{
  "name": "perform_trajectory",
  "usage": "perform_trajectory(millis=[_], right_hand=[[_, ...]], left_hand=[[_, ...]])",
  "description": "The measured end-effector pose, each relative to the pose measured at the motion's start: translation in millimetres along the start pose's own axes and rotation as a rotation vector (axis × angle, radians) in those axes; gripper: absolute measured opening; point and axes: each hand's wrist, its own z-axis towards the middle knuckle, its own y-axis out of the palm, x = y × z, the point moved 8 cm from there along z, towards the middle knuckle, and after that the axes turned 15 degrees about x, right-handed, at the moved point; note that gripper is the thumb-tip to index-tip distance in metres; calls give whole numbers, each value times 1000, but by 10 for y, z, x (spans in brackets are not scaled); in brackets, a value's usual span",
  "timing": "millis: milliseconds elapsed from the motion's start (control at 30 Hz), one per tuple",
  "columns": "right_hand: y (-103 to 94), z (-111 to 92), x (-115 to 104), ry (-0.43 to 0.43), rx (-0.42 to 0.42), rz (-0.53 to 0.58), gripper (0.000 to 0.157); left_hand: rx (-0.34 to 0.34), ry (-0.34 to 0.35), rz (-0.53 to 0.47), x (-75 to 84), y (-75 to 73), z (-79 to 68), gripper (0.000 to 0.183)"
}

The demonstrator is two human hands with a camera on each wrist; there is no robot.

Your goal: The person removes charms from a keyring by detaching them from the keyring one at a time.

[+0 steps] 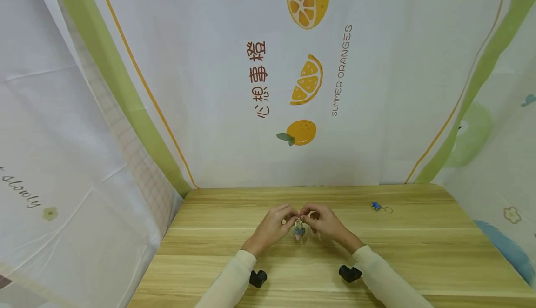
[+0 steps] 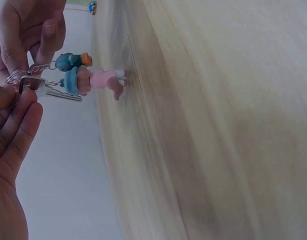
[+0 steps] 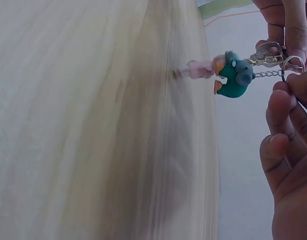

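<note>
In the head view both hands meet over the middle of the table. My left hand (image 1: 272,229) pinches the key ring (image 2: 17,77) beside a silver clasp (image 3: 268,54), and my right hand (image 1: 328,224) pinches the same ring (image 3: 293,64) from the other side. From it hang a silver key (image 2: 63,94), a pink figurine with a blue hat (image 2: 96,79), and a small green figurine (image 3: 234,80) with orange parts on a short chain. These charms dangle just above the wood. Fingertips partly cover the ring, so whether it is spread apart cannot be seen.
A blue charm (image 1: 375,206) with its own metal ring (image 1: 388,210) lies on the wooden table (image 1: 418,247) at the back right. Printed fabric (image 1: 360,159) hangs behind the table and at both sides. Black devices (image 1: 258,278) sit by the wrists.
</note>
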Motion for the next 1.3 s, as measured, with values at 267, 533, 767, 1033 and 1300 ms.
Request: perform_trajectory(millis=[267,533,767,1033,1300], right_hand=[[-32,-3,45,69,20,11,11],[0,1,99,103,5,37,10],[11,4,69,74,-13,30,18],[22,-1,-34,-58,-22,44,11],[9,14,-3,-39,11,2,8]], left_hand=[[3,-9,-3,-5,-30,3,7],[8,-8,-12,-19,-31,4,7],[36,10,-8,-18,-61,-13,8],[35,0,-12,-28,-43,-26,10],[20,-52,3,-69,-12,-30,11]])
